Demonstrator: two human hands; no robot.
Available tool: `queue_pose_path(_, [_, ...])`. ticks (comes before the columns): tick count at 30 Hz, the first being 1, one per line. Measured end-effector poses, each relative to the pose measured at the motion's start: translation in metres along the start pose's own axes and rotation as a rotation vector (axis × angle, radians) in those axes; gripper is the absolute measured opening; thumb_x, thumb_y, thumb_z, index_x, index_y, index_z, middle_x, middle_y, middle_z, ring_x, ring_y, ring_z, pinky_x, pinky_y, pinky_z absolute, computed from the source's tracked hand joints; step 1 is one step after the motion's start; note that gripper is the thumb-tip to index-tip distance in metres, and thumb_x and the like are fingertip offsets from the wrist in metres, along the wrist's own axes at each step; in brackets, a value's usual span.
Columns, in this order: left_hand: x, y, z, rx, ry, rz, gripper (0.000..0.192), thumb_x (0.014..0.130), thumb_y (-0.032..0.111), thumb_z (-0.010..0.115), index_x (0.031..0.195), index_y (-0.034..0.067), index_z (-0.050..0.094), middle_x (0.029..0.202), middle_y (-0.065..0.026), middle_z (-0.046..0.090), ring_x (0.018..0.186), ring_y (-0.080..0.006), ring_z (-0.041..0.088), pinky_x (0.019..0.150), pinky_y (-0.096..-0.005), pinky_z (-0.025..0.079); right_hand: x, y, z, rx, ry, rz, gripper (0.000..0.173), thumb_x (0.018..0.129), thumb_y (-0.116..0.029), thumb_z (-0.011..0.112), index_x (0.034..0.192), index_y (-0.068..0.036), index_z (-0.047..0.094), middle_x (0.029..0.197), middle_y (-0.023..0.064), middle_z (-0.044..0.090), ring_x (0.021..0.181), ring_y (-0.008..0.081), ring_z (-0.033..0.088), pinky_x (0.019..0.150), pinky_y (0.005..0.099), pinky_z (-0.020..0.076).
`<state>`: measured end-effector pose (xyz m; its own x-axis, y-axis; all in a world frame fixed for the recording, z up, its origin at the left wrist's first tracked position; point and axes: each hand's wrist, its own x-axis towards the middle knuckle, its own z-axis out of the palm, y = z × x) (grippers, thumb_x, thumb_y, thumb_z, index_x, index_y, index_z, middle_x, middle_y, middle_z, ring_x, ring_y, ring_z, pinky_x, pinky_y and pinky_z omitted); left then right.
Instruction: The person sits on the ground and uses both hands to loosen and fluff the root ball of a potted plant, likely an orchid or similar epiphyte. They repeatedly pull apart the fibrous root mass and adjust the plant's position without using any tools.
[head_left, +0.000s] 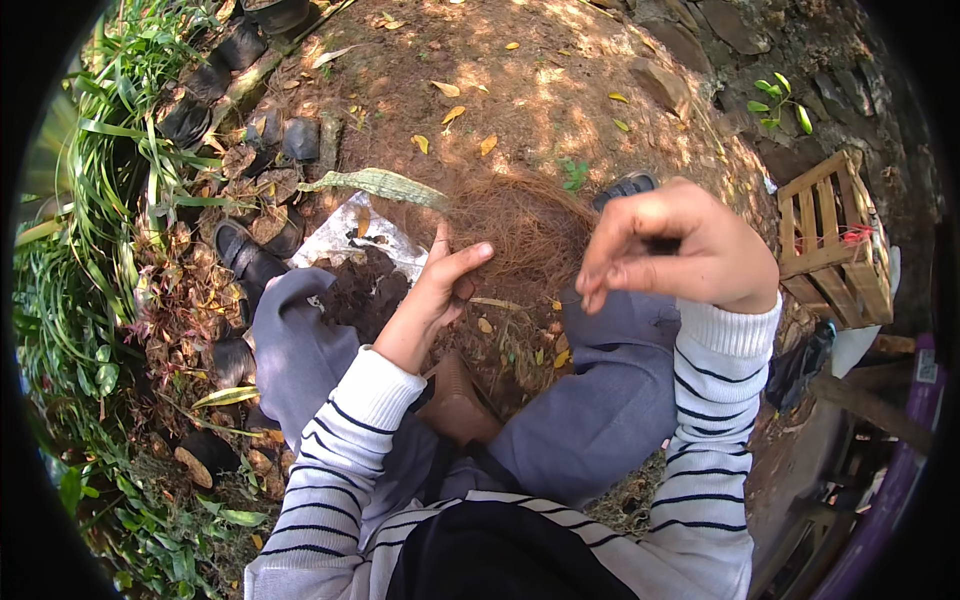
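Observation:
My left hand (448, 281) is held up in front of me, thumb and index finger spread apart. Its other fingers are mostly hidden, so I cannot tell whether they hold anything. Just beyond it lies a tangled mass of brown plant fibre (529, 225). A long, pale green mottled leaf (375, 184) reaches from the left to the fibre's edge, near my index fingertip. To the right, my right hand (675, 247) is raised with bent wrist and fingertips brought together. No thin strand shows clearly between them. Dark soil (367, 285) sits on a white plastic sheet (334, 234) beside my left leg.
A brown block-like object (457, 397) stands between my legs. Black plant bags (301, 139) and dense green plants (112, 187) line the left. On the right are a wooden crate (825, 240) and a stone wall (750, 45). Fallen leaves (454, 114) dot the ground.

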<state>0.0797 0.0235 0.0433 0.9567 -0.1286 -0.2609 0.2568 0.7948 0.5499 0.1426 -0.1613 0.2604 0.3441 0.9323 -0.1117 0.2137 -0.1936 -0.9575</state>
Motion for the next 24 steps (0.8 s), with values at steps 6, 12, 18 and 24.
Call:
queue_pose_path(6, [-0.004, 0.007, -0.001, 0.038, -0.140, -0.023, 0.093, 0.072, 0.009, 0.078, 0.143, 0.006, 0.018, 0.122, -0.0132, 0.054, 0.094, -0.0124, 0.060, 0.053, -0.0153, 0.045, 0.009, 0.023, -0.019, -0.048, 0.336, -0.052, 0.016, 0.092, -0.007, 0.060, 0.102, 0.005, 0.061, 0.097, 0.0103, 0.066, 0.089, 0.0201, 0.068, 0.080, 0.0307, 0.0539])
queue_pose_path(12, [-0.007, 0.009, 0.013, 0.072, -0.160, 0.027, 0.096, 0.065, -0.006, 0.079, 0.141, 0.003, 0.021, 0.129, -0.0174, 0.050, 0.117, -0.0285, 0.055, 0.095, -0.0402, 0.049, 0.013, 0.030, -0.026, -0.111, 0.435, -0.007, 0.020, 0.094, -0.015, 0.059, 0.108, 0.000, 0.061, 0.093, 0.0085, 0.070, 0.063, 0.0030, 0.056, 0.049, 0.0167, 0.0347])
queue_pose_path(18, [-0.007, 0.007, 0.015, 0.153, -0.167, 0.045, 0.098, 0.062, -0.009, 0.081, 0.140, 0.002, 0.022, 0.131, -0.0172, 0.048, 0.120, -0.0282, 0.053, 0.097, -0.0412, 0.049, 0.018, 0.039, -0.033, -0.163, 0.516, -0.052, 0.021, 0.095, -0.016, 0.058, 0.110, -0.001, 0.061, 0.095, 0.0081, 0.070, 0.068, 0.0047, 0.050, 0.059, 0.0208, 0.0352])
queue_pose_path(24, [-0.007, 0.004, 0.009, 0.182, -0.175, 0.031, 0.098, 0.062, -0.009, 0.081, 0.140, 0.002, 0.024, 0.131, -0.0154, 0.048, 0.120, -0.0267, 0.051, 0.098, -0.0404, 0.047, 0.014, 0.041, -0.039, -0.169, 0.691, -0.059, 0.022, 0.094, -0.014, 0.059, 0.111, 0.000, 0.061, 0.104, 0.0106, 0.069, 0.098, 0.0184, 0.066, 0.085, 0.0292, 0.0489])
